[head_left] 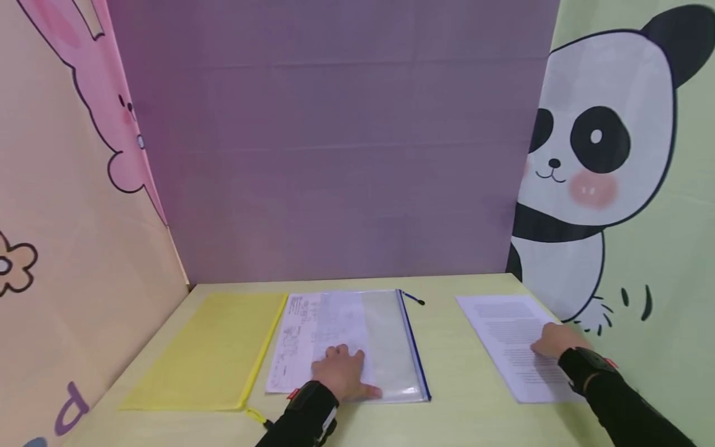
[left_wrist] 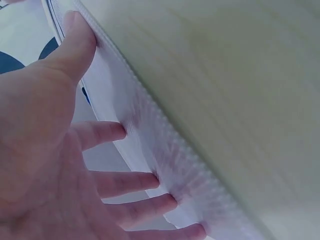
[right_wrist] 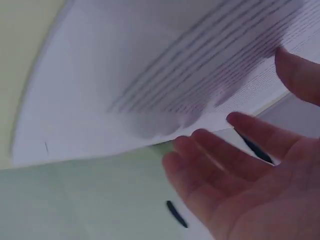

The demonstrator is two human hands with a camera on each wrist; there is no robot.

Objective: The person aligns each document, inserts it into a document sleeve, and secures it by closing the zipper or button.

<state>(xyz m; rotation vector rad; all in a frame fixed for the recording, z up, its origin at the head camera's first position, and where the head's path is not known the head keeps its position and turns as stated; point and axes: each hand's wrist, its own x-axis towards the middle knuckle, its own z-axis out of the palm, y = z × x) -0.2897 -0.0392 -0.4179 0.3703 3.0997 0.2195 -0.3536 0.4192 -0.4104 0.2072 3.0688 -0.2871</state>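
A clear zip folder (head_left: 393,347) with a dark blue zip edge lies on the table in the head view. Sheets with handwriting (head_left: 296,341) show through its left part. My left hand (head_left: 341,374) rests on the folder's near part, fingers spread; its fingertips touch the plastic in the left wrist view. To the right lies a white sheet (head_left: 494,329) of printed text. My right hand (head_left: 560,340) is at this sheet's right edge. In the right wrist view its thumb (right_wrist: 298,75) is over the sheet and the relaxed fingers lie near the edge, not closed on the paper.
A yellow zip folder (head_left: 206,354) lies flat left of the clear one, its yellow pull cord (head_left: 257,415) toward the near side. A dark blue zip pull (head_left: 413,298) sticks out at the clear folder's far corner. Cloth walls (head_left: 346,155) enclose the table.
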